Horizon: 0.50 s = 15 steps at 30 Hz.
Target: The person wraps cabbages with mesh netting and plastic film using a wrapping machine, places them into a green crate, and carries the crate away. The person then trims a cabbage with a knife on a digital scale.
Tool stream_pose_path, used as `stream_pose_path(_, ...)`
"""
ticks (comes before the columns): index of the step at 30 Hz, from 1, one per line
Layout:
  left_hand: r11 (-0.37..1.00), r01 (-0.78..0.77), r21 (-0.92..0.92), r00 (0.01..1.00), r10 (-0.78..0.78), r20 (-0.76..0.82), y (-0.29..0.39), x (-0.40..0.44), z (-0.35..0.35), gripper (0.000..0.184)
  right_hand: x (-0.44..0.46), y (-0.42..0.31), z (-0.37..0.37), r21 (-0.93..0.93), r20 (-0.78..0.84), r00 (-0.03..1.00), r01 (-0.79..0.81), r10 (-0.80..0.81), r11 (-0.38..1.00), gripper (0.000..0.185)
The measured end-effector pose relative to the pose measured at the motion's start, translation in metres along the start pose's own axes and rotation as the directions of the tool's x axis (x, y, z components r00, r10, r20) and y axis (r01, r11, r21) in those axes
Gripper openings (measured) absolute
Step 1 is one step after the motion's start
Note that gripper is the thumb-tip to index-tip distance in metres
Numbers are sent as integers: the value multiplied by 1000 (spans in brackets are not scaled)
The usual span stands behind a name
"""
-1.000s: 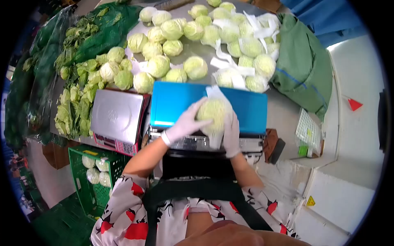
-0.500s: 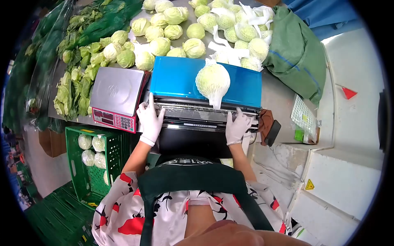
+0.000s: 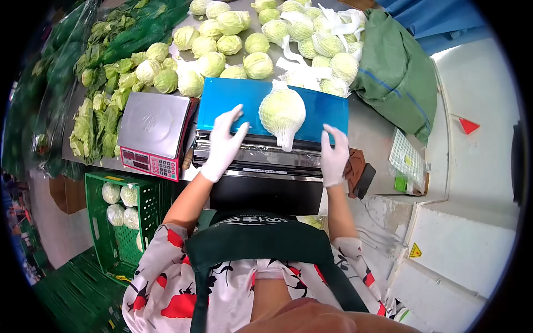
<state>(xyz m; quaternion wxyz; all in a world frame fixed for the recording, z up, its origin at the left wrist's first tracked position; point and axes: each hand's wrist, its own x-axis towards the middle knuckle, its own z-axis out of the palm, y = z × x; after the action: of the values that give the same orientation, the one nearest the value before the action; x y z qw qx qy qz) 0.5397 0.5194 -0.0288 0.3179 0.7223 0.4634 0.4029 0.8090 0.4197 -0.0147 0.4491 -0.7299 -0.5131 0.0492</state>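
A cabbage in a white foam net [image 3: 282, 114] lies on the blue top of a wrapping machine [image 3: 227, 102], the net's gathered end pointing toward me. My left hand [image 3: 224, 143], in a white glove, is over the machine's left part, fingers apart and holding nothing. On the right, my gloved right hand [image 3: 335, 155] is at the machine's edge, its fingers spread and empty. Between my hands runs the machine's front bar [image 3: 266, 157], with clear film along it.
A scale [image 3: 154, 125] stands left of the machine. Behind are bare cabbages [image 3: 211, 64], netted cabbages [image 3: 327, 44] and a green sack [image 3: 394, 72]. Leaves [image 3: 105, 119] lie at the left. A green crate [image 3: 105, 244] holds several wrapped cabbages. A brown cloth [image 3: 355, 166] lies at the right.
The netted cabbage was between both hands, then was released onto the blue top. Since then both hands have lifted from the front bar and moved forward, the left one also rightward.
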Motion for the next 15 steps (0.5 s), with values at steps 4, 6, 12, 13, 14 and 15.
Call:
stream_pose_path(4,987,115,-110,983,-97,159,16,46,62,89,55,-25,30,122,167,986,-4,-16,993,23)
stream_pose_path(6,991,96,-88,971,-74,228,21,54,75,101,73,-29,41,37,299,954,8,-19,999,32)
stream_pose_path(12,990,-78,-115,914,117,389,27,59,67,115,90,-13,26,49,642,755,-214,133,976,37)
stream_pose_path(13,987,-99,-128,905,143,400,28,59,66,115,92,-7,27,117,576,811,-210,107,971,38)
stream_pose_path(14,983,-118,-142,896,167,410,28,60,64,116,96,0,29,181,503,860,-199,83,963,39)
stream_pose_path(15,978,-135,-156,887,189,421,28,59,64,117,99,8,32,241,427,902,-183,65,953,39)
